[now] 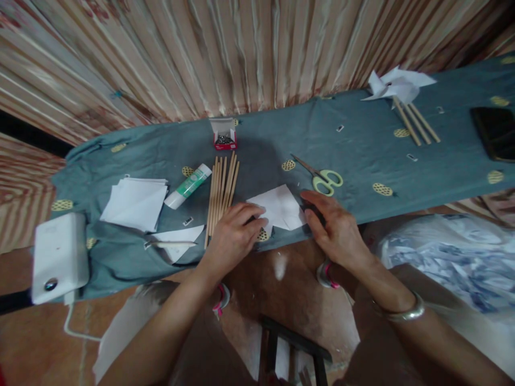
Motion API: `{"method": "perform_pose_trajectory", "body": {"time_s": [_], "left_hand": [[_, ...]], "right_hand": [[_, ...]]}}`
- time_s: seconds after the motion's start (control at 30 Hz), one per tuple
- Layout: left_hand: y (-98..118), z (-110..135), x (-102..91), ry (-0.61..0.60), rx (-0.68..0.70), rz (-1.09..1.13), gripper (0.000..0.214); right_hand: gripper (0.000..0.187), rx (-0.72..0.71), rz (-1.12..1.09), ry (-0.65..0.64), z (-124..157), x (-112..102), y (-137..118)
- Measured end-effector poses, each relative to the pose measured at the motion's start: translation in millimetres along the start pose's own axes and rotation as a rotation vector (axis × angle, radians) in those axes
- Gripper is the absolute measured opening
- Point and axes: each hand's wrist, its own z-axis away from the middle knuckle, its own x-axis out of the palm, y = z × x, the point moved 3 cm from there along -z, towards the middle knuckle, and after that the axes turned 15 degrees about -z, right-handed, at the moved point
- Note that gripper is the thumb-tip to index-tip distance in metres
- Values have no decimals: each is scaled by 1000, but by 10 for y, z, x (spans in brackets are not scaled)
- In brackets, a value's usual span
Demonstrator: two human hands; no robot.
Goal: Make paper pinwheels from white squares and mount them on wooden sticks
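Observation:
A white folded paper piece (280, 208) lies near the front edge of the board covered in blue-grey cloth (362, 155). My left hand (235, 236) rests on its left corner, fingers curled and pressing down. My right hand (333, 228) lies at its right edge, fingers stretched flat against the paper. Just left of my left hand lies a bundle of wooden sticks (222, 192). Green-handled scissors (322, 177) lie just beyond my right hand.
A glue stick (188, 186), a paper stack (134, 203), a cut paper scrap with a blade (173, 242), a red pin box (224, 136), finished paper pinwheels on sticks (402, 94), a black phone (494, 131) and a white device (59, 256) lie around.

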Motion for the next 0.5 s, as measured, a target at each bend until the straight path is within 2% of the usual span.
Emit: {"method": "perform_pose_trajectory", "body": {"time_s": [0.27, 0.5], "left_hand": [[-270, 8, 4, -19, -155, -126, 31], [-134, -50, 6, -51, -179, -108, 29]], "right_hand": [[31, 24, -98, -59, 40, 10, -143], [39, -53, 22, -33, -5, 34, -15]]}}
